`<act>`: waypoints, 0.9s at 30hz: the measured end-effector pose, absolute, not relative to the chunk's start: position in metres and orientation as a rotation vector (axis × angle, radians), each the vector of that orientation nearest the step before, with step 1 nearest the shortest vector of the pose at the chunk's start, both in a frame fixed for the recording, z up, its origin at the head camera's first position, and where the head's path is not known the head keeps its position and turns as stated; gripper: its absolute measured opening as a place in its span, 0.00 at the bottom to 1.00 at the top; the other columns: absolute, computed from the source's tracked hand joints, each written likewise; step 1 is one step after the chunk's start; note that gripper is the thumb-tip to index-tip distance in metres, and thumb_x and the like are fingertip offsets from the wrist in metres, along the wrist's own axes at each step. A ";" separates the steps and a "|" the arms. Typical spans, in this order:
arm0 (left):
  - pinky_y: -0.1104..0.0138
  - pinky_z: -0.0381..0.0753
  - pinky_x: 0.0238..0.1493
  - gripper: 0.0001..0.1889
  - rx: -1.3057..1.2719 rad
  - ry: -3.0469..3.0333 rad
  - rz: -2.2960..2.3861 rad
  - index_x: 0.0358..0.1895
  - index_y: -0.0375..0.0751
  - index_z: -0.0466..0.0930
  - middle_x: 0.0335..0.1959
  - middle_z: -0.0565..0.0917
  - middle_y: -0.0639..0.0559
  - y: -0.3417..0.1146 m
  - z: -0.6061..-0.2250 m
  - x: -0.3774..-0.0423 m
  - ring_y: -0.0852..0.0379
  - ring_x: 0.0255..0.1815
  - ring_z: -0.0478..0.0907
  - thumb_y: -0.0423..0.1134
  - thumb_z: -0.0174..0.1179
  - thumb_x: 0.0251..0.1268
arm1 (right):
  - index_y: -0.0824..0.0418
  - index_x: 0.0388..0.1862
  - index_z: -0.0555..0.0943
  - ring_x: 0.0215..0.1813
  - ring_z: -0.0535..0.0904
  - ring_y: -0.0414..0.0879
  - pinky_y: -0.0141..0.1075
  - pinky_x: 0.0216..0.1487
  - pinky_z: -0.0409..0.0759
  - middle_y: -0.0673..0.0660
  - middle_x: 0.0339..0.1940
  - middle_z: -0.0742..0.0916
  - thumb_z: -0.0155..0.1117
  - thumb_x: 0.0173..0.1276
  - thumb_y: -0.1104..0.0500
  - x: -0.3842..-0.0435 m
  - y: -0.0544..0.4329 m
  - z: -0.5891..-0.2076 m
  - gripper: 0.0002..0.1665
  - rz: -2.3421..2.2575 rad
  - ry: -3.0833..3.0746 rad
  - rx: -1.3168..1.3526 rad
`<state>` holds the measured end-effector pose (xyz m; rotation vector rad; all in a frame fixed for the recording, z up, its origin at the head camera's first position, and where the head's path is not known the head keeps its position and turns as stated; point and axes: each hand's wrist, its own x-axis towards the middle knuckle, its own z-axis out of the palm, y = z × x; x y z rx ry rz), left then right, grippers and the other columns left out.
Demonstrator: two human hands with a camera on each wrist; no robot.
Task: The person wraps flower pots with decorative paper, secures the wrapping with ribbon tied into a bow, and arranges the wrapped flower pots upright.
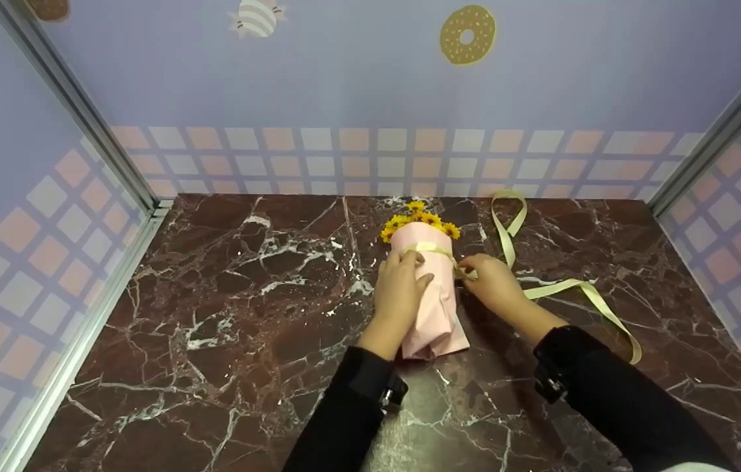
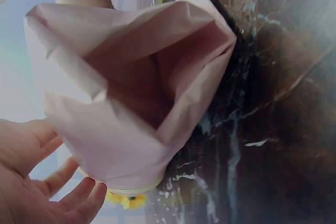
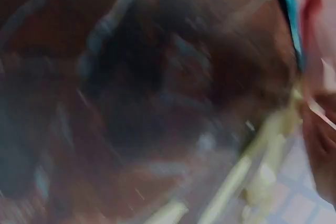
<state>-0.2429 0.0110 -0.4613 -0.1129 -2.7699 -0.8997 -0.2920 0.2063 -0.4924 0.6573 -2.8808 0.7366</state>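
One ribbon [image 1: 428, 247] rings crinkled paper [image 1: 434, 298].

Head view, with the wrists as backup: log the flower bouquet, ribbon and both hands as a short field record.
Wrapping paper: pink, lying on the marbled tabletop; near end open
Flowers: yellow, daisy-like, showing at the paper's far end
Ribbon: pale yellow, across the paper just below the flowers; loop and tail extend to the right
Left hand: rests on the paper's left side
Right hand: pinches the ribbon beside the paper's right edge
Knot: cannot tell
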 end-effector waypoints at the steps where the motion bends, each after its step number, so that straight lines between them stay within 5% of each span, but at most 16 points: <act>1: 0.58 0.80 0.45 0.17 -0.082 -2.754 -0.935 0.48 0.47 0.79 0.47 0.76 0.48 0.012 -0.463 -0.243 0.49 0.49 0.74 0.48 0.68 0.60 | 0.69 0.40 0.84 0.40 0.82 0.57 0.49 0.44 0.79 0.63 0.36 0.86 0.67 0.57 0.71 -0.291 0.205 -0.495 0.11 0.736 -2.842 0.654; 5: 0.58 0.78 0.47 0.22 0.029 -2.696 -1.038 0.51 0.46 0.76 0.48 0.73 0.46 0.017 -0.469 -0.242 0.47 0.50 0.72 0.50 0.69 0.57 | 0.67 0.37 0.85 0.38 0.82 0.55 0.48 0.40 0.80 0.60 0.34 0.85 0.69 0.57 0.70 -0.288 0.203 -0.503 0.08 0.715 -2.761 0.681; 13: 0.52 0.74 0.53 0.40 0.196 -2.578 -1.186 0.62 0.37 0.65 0.54 0.68 0.35 0.024 -0.480 -0.239 0.39 0.54 0.69 0.51 0.75 0.48 | 0.71 0.53 0.81 0.55 0.79 0.61 0.52 0.57 0.76 0.68 0.51 0.84 0.67 0.60 0.68 -0.288 0.201 -0.514 0.21 0.655 -2.938 0.564; 20: 0.46 0.73 0.58 0.54 0.366 -2.592 -1.549 0.76 0.36 0.49 0.66 0.60 0.28 0.019 -0.483 -0.241 0.32 0.60 0.68 0.53 0.73 0.52 | 0.71 0.42 0.83 0.46 0.82 0.62 0.54 0.49 0.78 0.67 0.40 0.86 0.66 0.58 0.72 -0.285 0.199 -0.519 0.12 0.744 -2.876 0.561; 27: 0.46 0.63 0.67 0.52 0.394 -2.583 -1.834 0.77 0.35 0.48 0.72 0.57 0.28 0.013 -0.487 -0.244 0.33 0.69 0.59 0.55 0.67 0.57 | 0.69 0.52 0.70 0.34 0.79 0.55 0.44 0.36 0.77 0.61 0.30 0.83 0.68 0.60 0.70 -0.281 0.192 -0.518 0.23 1.140 -2.833 0.243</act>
